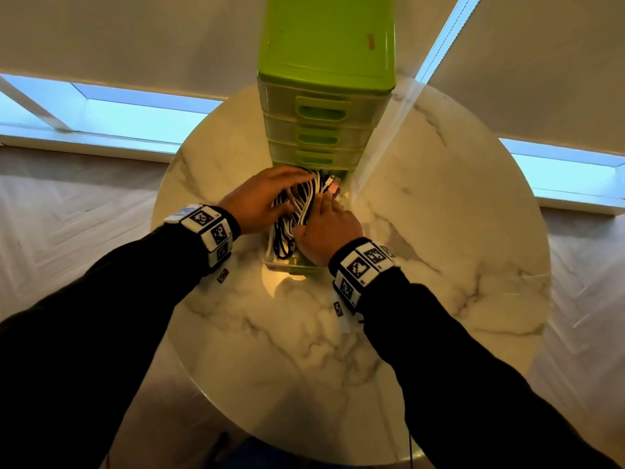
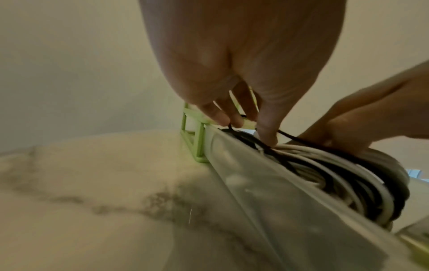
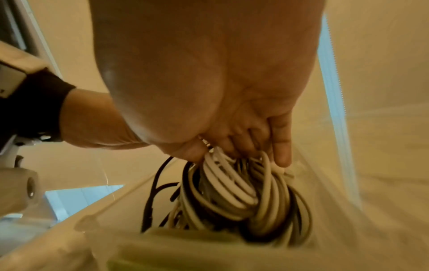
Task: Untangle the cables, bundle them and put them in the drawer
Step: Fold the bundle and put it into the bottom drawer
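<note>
From the head view, the bundle of black and white cables point(image 1: 297, 211) lies in the pulled-out bottom drawer point(image 1: 287, 265) of the green drawer unit point(image 1: 324, 45) on the marble table point(image 1: 439, 231), with the left hand point(image 1: 262, 198) and right hand point(image 1: 326, 231) pressing on it. In the left wrist view, the straight fingers point(image 2: 267, 132) push loops down, grasping nothing. In the right wrist view, fingers point(image 3: 282, 146) rest on the coils; whether they pinch any I cannot tell. Loops riding above the rim could jam the drawer when it closes.
</note>
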### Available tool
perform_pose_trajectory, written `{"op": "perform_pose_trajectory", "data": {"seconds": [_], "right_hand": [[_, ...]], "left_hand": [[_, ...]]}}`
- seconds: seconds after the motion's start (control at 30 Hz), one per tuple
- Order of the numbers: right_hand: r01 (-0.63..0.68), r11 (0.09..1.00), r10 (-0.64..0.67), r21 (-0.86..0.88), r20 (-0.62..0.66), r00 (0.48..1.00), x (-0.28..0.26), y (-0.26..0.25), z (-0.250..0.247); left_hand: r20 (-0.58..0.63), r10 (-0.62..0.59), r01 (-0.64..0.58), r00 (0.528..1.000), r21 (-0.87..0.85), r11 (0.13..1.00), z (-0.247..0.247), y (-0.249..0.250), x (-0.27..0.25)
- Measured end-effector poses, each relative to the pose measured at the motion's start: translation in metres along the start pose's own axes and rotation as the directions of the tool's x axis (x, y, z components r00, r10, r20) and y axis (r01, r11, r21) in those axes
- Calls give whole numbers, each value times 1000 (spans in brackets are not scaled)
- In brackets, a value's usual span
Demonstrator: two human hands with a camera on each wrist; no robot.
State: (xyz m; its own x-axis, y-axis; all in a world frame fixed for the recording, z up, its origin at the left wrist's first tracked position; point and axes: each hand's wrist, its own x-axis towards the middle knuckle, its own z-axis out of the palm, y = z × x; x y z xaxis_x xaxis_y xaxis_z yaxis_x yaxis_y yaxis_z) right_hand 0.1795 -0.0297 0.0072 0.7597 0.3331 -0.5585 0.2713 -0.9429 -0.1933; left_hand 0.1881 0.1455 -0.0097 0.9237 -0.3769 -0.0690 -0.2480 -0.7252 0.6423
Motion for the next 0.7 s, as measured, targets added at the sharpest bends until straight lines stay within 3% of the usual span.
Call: {"op": "perform_pose_trajectory", "data": {"seconds": [0.1, 0.2, 0.3, 0.4, 0.5, 0.6, 0.7], "right_hand": [[18, 997, -16, -78, 20, 1000, 9, 1, -1], [41, 999, -41, -3, 3, 999, 5, 6, 3], [139, 984, -115, 108, -204, 972, -6, 13, 18], [274, 961, -237, 39, -394, 888, -18, 11, 38], [308, 950, -311, -55, -270, 911, -24, 14, 51], [321, 926, -353, -199, -154, 923, -16, 22, 51], [312, 922, -356, -230, -182, 917, -10, 23, 52]], "left_hand": [[57, 141, -150, 988, 196, 969, 10, -1, 10], [184, 8, -62, 983, 292, 954, 10, 4, 18], [248, -32, -62, 968, 363, 930, 9, 0, 19], [267, 8, -110, 964, 367, 924, 6, -4, 21], [149, 127, -153, 981, 183, 971, 2, -9, 24], [24, 71, -71, 997, 9, 997, -1, -17, 17], [-167, 0, 7, 986, 40, 999, 5, -24, 9]]}}
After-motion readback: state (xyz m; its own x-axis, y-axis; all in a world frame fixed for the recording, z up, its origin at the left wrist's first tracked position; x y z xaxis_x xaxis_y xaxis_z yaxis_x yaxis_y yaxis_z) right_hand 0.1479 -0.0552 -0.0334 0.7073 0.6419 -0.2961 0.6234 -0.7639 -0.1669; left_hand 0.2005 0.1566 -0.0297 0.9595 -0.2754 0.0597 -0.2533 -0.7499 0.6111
